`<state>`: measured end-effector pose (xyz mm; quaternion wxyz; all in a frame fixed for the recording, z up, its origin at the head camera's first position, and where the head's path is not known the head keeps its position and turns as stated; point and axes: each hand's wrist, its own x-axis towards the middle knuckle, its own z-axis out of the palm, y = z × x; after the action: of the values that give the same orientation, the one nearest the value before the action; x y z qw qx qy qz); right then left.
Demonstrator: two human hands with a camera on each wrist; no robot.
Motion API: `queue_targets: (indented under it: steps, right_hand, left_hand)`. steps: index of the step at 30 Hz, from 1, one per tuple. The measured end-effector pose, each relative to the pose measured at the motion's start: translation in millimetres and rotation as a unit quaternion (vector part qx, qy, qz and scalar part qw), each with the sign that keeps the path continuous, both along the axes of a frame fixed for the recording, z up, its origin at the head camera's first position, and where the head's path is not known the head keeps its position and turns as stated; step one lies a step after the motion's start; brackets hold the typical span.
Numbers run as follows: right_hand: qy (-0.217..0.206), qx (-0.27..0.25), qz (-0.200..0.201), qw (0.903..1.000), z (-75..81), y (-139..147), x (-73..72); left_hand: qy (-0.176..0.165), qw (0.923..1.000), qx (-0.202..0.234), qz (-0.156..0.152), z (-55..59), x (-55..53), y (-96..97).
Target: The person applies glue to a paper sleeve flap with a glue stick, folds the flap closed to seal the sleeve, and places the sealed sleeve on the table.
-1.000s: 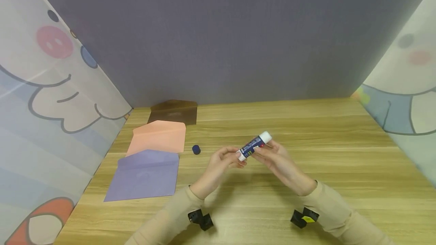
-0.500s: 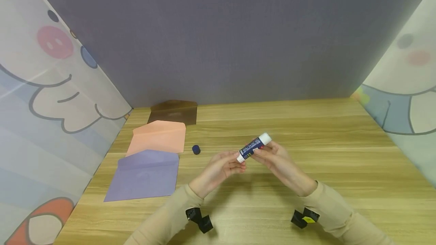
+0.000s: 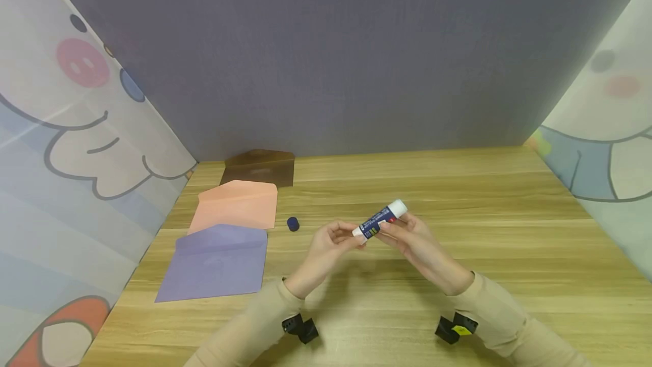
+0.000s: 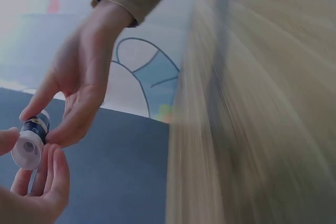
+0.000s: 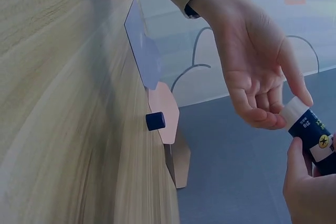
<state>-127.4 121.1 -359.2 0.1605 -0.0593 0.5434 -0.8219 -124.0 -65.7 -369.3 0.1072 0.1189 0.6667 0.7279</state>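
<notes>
A glue stick [image 3: 377, 221] with a dark blue label and white ends is held tilted above the table between both hands. My right hand [image 3: 425, 251] pinches its blue body between thumb and fingers. At the lower white end, the thumb and fingers of my left hand [image 3: 326, 254] pinch the base, whose hollow underside [image 4: 27, 150] faces the left wrist view. In the right wrist view the left thumb and fingertips touch that white base [image 5: 294, 110]. A small dark blue cap [image 3: 292, 223] stands on the table to the left of the hands.
Three envelopes with raised flaps lie at the table's left: purple [image 3: 216, 268] nearest, pink [image 3: 236, 211] behind it, brown [image 3: 262, 174] at the back. A grey panel [image 3: 346, 72] rises behind the wooden table [image 3: 484, 197], and cartoon-printed sheets flank both sides.
The left fingers loosened and spread at the base half a second ago, then curled onto it again. The glue stick's printed label has turned a little. My right hand has stayed in place.
</notes>
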Motion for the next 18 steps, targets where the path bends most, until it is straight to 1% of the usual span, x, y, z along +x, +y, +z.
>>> queue_targets:
  steps: [2,3,5,7,9,13,15,18]
  right_hand:
    - [-0.008,-0.004,-0.002,1.0,-0.2,0.1,0.1]
    - [-0.012,-0.006,-0.003,0.9999,-0.3,0.2,0.2]
    - [-0.019,-0.01,-0.003,0.9998,-0.5,0.3,0.3]
    - [-0.024,-0.011,-0.002,0.9997,-0.7,0.3,0.2]
    - [-0.026,-0.011,-0.001,0.9996,-1.0,-0.1,0.2]
    - [-0.025,-0.013,-0.004,0.9996,-1.2,-1.2,-0.3]
    - [-0.026,-0.015,-0.007,0.9995,-1.3,-1.5,-0.4]
    - [-0.026,-0.018,-0.008,0.9995,-1.4,-1.8,-0.3]
  left_hand:
    - [0.038,0.9987,-0.031,0.017,-0.2,1.7,1.1]
    - [0.059,0.9968,-0.049,0.025,-0.4,2.6,1.6]
    - [0.103,0.9907,-0.079,0.039,-0.6,4.4,2.5]
    - [0.145,0.9827,-0.104,0.051,-0.7,6.4,3.2]
    - [0.183,0.9732,-0.125,0.061,-1.1,7.8,3.8]
    - [0.255,0.9525,-0.149,0.074,-3.0,8.9,4.6]
    - [0.293,0.9389,-0.162,0.081,-4.5,8.9,5.1]
    - [0.347,0.9157,-0.181,0.092,-5.6,8.9,5.9]
